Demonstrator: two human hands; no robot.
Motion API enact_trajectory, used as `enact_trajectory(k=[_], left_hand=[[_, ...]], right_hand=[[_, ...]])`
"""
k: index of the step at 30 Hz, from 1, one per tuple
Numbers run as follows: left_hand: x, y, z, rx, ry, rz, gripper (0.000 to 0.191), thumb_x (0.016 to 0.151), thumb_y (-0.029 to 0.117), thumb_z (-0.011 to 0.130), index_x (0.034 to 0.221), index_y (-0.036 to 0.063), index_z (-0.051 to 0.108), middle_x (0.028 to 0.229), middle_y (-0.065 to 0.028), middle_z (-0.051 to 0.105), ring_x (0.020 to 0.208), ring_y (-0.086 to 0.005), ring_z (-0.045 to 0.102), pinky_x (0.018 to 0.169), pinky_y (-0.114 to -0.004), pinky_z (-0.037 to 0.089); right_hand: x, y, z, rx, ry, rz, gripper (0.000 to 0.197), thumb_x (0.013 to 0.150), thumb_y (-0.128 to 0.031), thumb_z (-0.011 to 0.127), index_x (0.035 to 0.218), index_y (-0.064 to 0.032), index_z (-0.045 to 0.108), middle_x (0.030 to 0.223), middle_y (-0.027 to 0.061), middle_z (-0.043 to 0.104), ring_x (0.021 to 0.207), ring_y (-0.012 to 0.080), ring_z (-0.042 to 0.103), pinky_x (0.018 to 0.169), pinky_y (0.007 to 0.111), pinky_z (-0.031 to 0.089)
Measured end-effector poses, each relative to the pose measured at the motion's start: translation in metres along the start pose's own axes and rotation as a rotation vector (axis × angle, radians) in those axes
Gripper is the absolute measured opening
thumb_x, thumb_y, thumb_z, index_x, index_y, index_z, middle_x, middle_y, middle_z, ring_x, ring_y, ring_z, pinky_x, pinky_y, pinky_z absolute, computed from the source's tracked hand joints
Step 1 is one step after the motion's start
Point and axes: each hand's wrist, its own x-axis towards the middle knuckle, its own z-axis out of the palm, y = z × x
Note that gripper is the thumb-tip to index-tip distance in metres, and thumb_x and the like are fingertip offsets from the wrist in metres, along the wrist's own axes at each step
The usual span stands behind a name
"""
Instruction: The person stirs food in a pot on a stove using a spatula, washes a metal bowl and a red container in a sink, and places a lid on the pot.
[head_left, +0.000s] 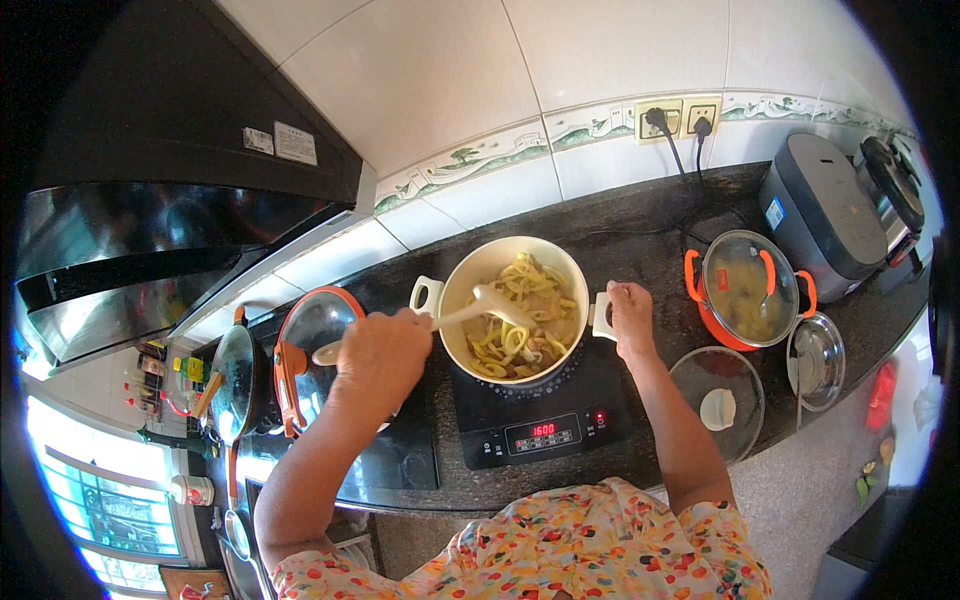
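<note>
My left hand (385, 352) is closed around the cream handle of a ladle (501, 306), whose head hangs over the food in a cream cooking pot (582, 289). Yellow-green sliced vegetables (525, 274), mixed with brownish pieces, fill much of the pot. My right hand (631, 315) grips the pot's white side handle (604, 316). Under the pot sits an induction cooktop (480, 431) with its red display lit. The ladle's head hides a little of the food.
To the right stand an orange pot with a glass lid (750, 289), a loose glass lid (679, 375), a steel bowl (821, 367) and a grey rice cooker (825, 210). At left are a lidded orange pan (319, 311) and a wok (234, 367), below a black range hood (172, 232).
</note>
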Motion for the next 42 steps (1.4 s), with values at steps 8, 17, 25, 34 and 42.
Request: enact_trajectory(k=[8, 17, 25, 34, 42], left_hand=[[-0.027, -0.016, -0.019, 0.045, -0.032, -0.053, 0.016, 0.075, 0.011, 0.050, 0.086, 0.0132, 0.061, 0.073, -0.0041, 0.058, 0.069, -0.0208, 0.060, 0.056, -0.033, 0.047], [-0.014, 0.005, 0.012, -0.294, 0.030, -0.099, 0.024, 0.075, 0.013, 0.051, 0.097, 0.0146, 0.058, 0.075, -0.0087, 0.057, 0.070, -0.0283, 0.058, 0.061, -0.040, 0.045], [-0.002, 0.020, 0.021, -0.307, 0.151, -0.079, 0.025, 0.073, 0.008, 0.049, 0.096, 0.0128, 0.055, 0.073, -0.0092, 0.055, 0.069, -0.0278, 0.058, 0.059, -0.039, 0.045], [-0.025, -0.008, -0.013, 0.092, 0.065, -0.050, 0.012, 0.075, 0.013, 0.051, 0.084, 0.0109, 0.059, 0.075, -0.0023, 0.057, 0.069, -0.0203, 0.060, 0.057, -0.033, 0.048], [-0.030, -0.013, -0.020, 0.024, -0.018, -0.036, 0.015, 0.073, 0.012, 0.052, 0.084, 0.0118, 0.063, 0.072, -0.0035, 0.059, 0.067, -0.0222, 0.060, 0.057, -0.033, 0.048]], right_hand=[[-0.001, -0.003, 0.000, -0.025, 0.003, -0.012, 0.017, 0.080, -0.016, 0.053, 0.070, -0.0026, 0.051, 0.055, -0.0028, 0.042, 0.045, 0.0049, 0.038, 0.040, 0.022, 0.029], [0.003, 0.003, -0.003, -0.090, -0.021, -0.007, 0.022, 0.079, -0.020, 0.053, 0.074, 0.0015, 0.055, 0.059, 0.0031, 0.050, 0.050, 0.0105, 0.046, 0.046, 0.027, 0.037], [-0.004, -0.007, 0.001, -0.028, -0.006, 0.009, 0.016, 0.079, -0.016, 0.054, 0.071, -0.0023, 0.053, 0.057, -0.0034, 0.043, 0.048, 0.0044, 0.037, 0.042, 0.022, 0.029], [-0.001, -0.004, -0.001, -0.035, -0.021, 0.004, 0.016, 0.080, -0.016, 0.053, 0.071, -0.0021, 0.053, 0.056, -0.0038, 0.043, 0.047, 0.0044, 0.037, 0.042, 0.022, 0.030], [0.001, -0.002, -0.001, -0.039, -0.019, -0.008, 0.017, 0.079, -0.017, 0.054, 0.071, -0.0018, 0.053, 0.056, -0.0029, 0.043, 0.048, 0.0050, 0.039, 0.043, 0.022, 0.030]])
